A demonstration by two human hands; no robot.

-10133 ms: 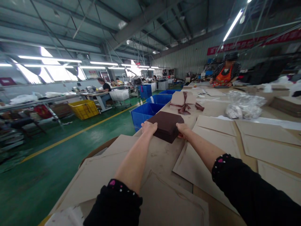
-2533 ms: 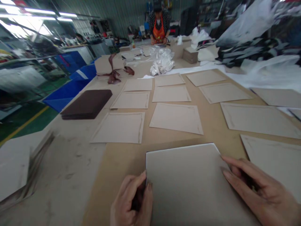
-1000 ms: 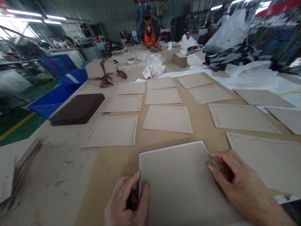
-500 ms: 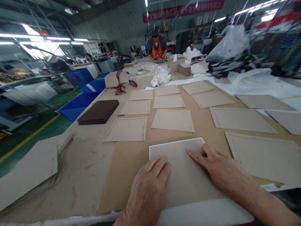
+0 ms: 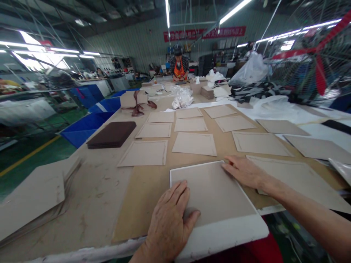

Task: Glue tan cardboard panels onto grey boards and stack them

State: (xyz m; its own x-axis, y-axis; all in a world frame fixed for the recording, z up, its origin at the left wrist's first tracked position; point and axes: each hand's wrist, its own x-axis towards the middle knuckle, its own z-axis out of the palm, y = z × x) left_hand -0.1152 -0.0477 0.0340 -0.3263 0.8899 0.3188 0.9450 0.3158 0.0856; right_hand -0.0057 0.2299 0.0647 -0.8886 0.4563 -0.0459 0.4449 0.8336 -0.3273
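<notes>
Board (image 5: 219, 197): near centre, overhanging near edge of table (image 5: 95, 186) | Left hand (image 5: 171, 215): flat on board, thumb spread | Right hand (image 5: 242, 171): at far-right corner, grip unclear | Risk: downward pressure on overhang could tip board

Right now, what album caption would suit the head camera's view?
Left hand resting on a pale panel, right hand at its far right corner, dark brown stack beyond.

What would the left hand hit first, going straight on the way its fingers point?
Past the white-edged board it rests on, the left hand would likely meet the beige panel just beyond; depth is hard to judge.
</notes>
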